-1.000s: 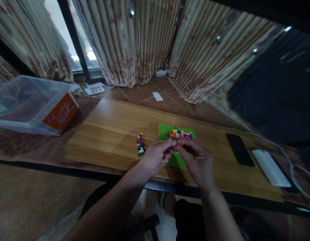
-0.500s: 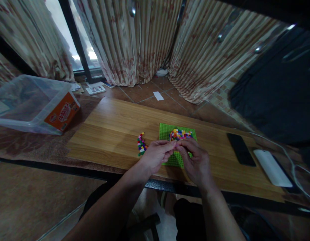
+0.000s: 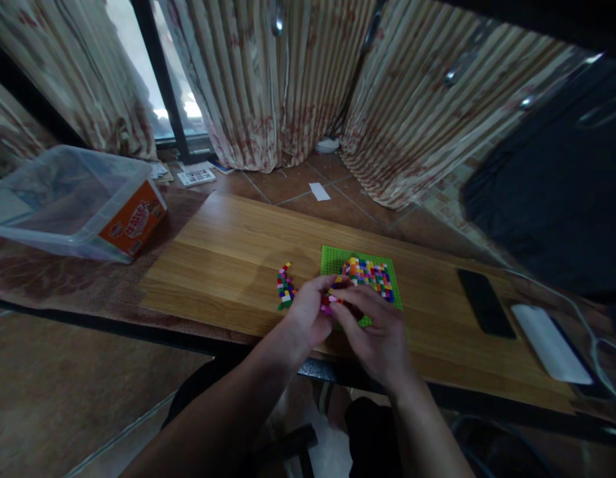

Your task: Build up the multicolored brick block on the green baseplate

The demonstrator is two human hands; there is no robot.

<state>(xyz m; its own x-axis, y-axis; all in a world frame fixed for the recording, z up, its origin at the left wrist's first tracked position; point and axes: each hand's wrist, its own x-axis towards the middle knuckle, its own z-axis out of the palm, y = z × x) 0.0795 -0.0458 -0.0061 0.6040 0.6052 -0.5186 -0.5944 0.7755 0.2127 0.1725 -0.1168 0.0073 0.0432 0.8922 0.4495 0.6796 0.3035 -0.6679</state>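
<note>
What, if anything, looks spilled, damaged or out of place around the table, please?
Nothing looks spilled or damaged. Only the white paper slip seems mildly odd: it lies alone on the brown tiles beyond the wooden board, apart from the papers near the window.

Pale light shows through a window point(image 3: 133, 56) between pleated, red-patterned curtains point(image 3: 243, 93) hanging beyond a long wooden tabletop point(image 3: 228, 249), with brown floor tiles point(image 3: 109, 365) underneath.

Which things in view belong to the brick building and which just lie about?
In use: small bricks between left hand and right hand; multicoloured brick block; green baseplate; probably curved brick row.

Seemingly lying about: black phone-like slab; white oblong; white paper; perhaps clear tub.
</note>
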